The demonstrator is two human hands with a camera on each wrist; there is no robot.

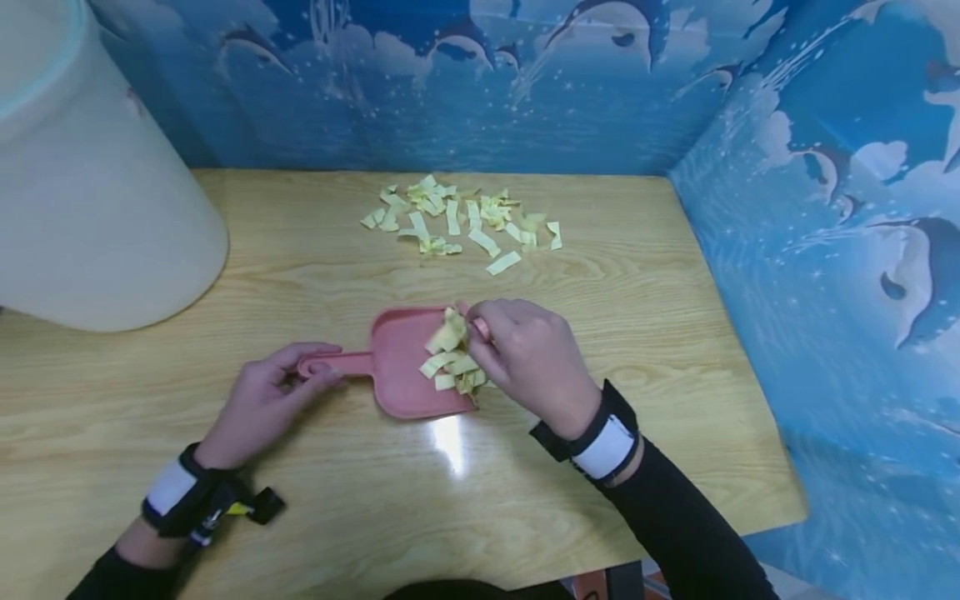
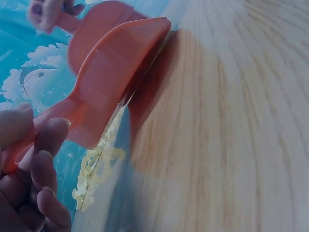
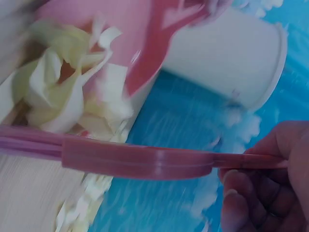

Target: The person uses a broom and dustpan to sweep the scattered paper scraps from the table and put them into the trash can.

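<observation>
A pink dustpan point(image 1: 401, 367) lies flat on the wooden table point(image 1: 360, 500). My left hand point(image 1: 315, 371) grips its handle, fingers point(image 2: 46, 145) curled round it. Yellow paper scraps point(image 1: 450, 358) are heaped at the pan's right edge, seen close up in the right wrist view point(image 3: 63, 96). My right hand point(image 1: 483, 333) rests over that heap and pinches a thin pink flat tool point(image 3: 145, 162) between its fingers point(image 3: 251, 193); most of the tool is hidden under the hand in the head view. A loose pile of paper scraps point(image 1: 465, 218) lies farther back on the table.
A large white bucket point(image 1: 90, 192) stands at the table's back left. Blue dolphin-print walls point(image 1: 825, 208) close the back and right sides. The table's front edge point(image 1: 675, 533) runs near my right forearm.
</observation>
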